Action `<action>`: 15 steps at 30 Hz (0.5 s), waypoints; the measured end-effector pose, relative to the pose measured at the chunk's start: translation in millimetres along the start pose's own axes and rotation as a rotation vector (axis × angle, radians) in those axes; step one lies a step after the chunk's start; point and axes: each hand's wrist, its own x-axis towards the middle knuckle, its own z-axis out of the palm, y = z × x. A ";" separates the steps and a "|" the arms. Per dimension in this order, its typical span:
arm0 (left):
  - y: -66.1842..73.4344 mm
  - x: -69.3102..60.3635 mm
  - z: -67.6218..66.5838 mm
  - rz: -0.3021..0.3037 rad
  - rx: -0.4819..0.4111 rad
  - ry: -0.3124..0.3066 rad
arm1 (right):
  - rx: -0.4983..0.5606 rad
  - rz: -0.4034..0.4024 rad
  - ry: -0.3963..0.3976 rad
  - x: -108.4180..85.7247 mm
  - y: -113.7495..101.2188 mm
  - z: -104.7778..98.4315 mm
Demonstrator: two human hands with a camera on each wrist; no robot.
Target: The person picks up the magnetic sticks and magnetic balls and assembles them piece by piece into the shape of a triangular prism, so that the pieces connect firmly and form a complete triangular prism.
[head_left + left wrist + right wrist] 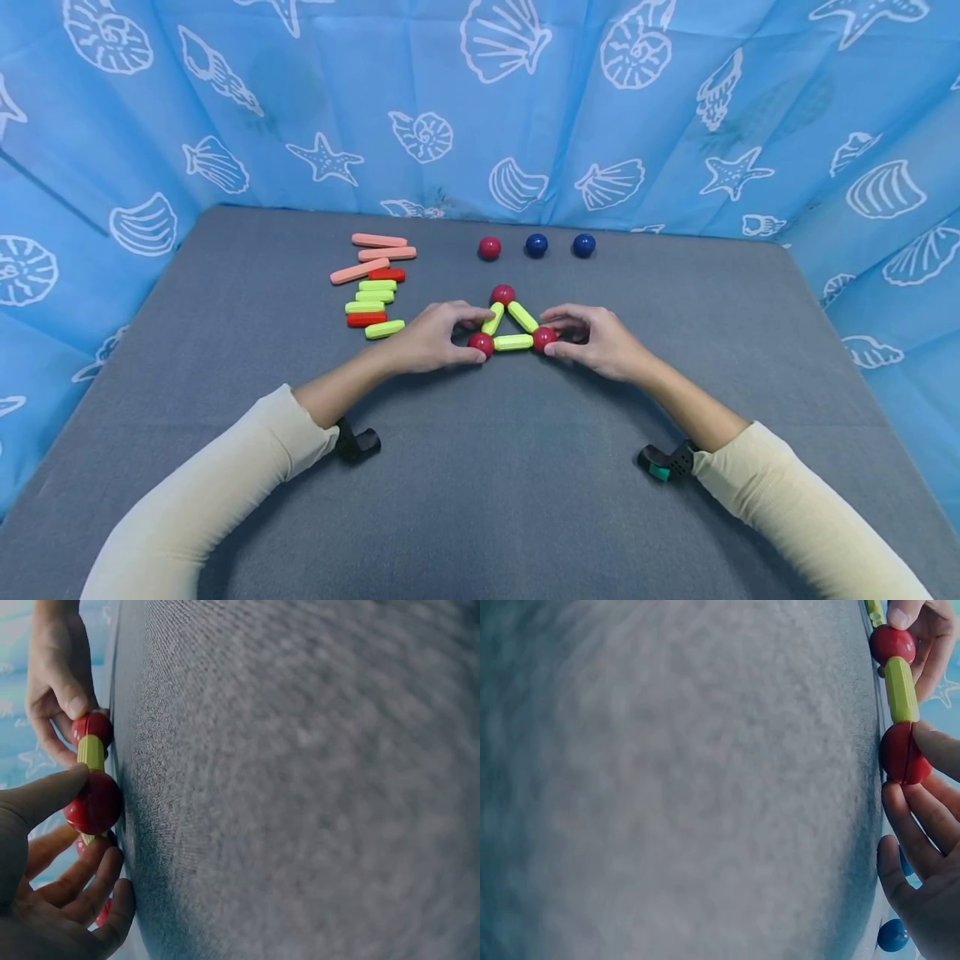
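Triangle mid-frame, both hands on it

We've got the ball-and-stick triangle point(513, 342) at frame centre, well apart from the grey table point(510, 500) edges. Our left hand point(437, 337) pinches its lower-left ball point(481, 345); our right hand point(602, 340) pinches its lower-right ball point(544, 338). Loose sticks point(376, 296) upper left; three loose balls point(536, 245) near the far edge. Blue shell-print curtain point(337, 100) across the top.

This is looking like a curtained-off nook: a grey fabric-topped counter point(510, 500) is stretching beneath the fingers point(471, 313), and a blue seashell-printed curtain point(375, 83) is hanging beyond and beside them, hiding the room.
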 end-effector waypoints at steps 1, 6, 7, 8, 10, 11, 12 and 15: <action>-0.1 0.1 0.2 -0.001 0.001 0.002 | 0.002 0.002 0.002 0.2 0.1 0.2; -1.3 1.2 1.7 -0.006 -0.002 0.012 | -0.001 0.002 0.029 0.1 -1.7 2.4; -1.7 1.4 2.0 -0.007 -0.004 0.015 | -0.002 0.001 0.034 -0.2 -2.7 2.8; -1.8 1.6 2.3 -0.007 -0.007 0.019 | -0.002 0.000 0.037 -0.6 -3.6 3.2; -1.7 1.7 2.6 -0.008 -0.010 0.028 | -0.003 0.000 0.039 -1.1 -4.7 3.8; -1.5 1.5 2.7 -0.008 -0.010 0.032 | -0.003 0.002 0.040 -1.1 -4.9 4.2; -1.3 1.1 2.4 -0.007 -0.012 0.035 | -0.005 0.003 0.041 -1.1 -5.0 4.5; -1.0 -2.5 -1.0 -0.002 -0.016 0.042 | -0.016 0.000 0.047 -1.0 -4.0 5.2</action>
